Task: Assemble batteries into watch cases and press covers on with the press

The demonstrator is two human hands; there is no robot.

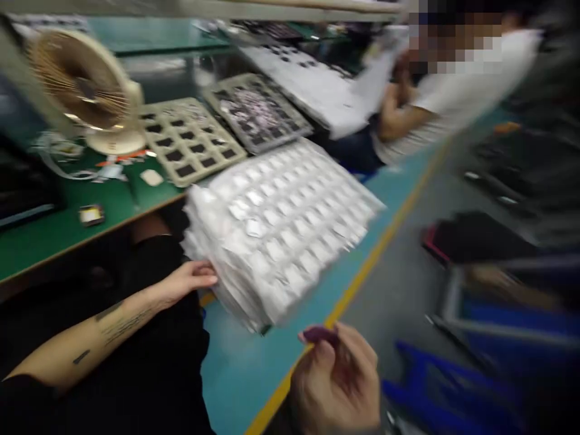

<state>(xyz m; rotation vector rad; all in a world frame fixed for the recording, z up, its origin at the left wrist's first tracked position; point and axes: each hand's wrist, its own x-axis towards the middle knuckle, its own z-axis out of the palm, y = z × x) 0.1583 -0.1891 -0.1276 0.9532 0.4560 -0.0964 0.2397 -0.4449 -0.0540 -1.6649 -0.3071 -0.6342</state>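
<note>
Stack: a tall pile of whitish, translucent plastic trays [290, 205] is lying beyond the front edge of the green-topped, wood-edged table [40, 254], above the blue walkway [240, 368]; its support is not showing.
Bearing: the stack is lying just ahead and to the right of the left hand [193, 282], and ahead and to the left of the right hand [338, 380].
Long axis: it is running away from the wearer, roughly along the table's front edge.
Nearer hand: the left, which is touching the stack's left side.
Left fingers: nearly together at the sheet edges; I cannot tell whether they are pinching any.
Right fingers: curling inward, thumb near forefinger, well apart from the stack; blur is hiding whether the purplish patch [321, 334] is something held.
Stack surface: rows of rectangular pockets, glossy; the sides are crinkling in thin layers.
Table's front edge, right end: a beige tray [212, 170] with square cells is sitting beside a grey-rimmed tray [281, 142] heaped with small parts.
Fan: round, cream, wire-caged [81, 84], standing behind.
</note>
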